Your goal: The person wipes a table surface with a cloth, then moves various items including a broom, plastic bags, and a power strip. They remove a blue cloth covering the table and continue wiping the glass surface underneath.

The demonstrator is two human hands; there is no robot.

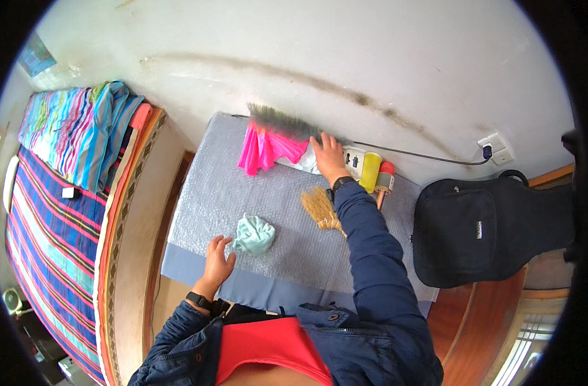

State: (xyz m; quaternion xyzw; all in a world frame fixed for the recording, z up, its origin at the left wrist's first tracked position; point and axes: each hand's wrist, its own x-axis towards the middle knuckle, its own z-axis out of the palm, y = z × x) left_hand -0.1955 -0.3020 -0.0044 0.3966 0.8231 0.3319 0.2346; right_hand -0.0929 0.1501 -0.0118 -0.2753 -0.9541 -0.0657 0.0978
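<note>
My right hand reaches to the back of the table, its fingers at the right end of a dark bristled brush with bright pink pleated fabric in front of it. Whether the fingers grip anything there cannot be told. My left hand is apart from things, fingers spread, just left of a crumpled mint-green cloth. A small straw whisk broom lies near the middle, its handle partly behind my right sleeve. Right of my right hand are a white power strip, a yellow cylinder and a red-topped object.
Bubble wrap covers the table against a stained wall. A black cable runs to a wall socket. A black instrument case stands at the right; a bed with a striped blanket is at the left.
</note>
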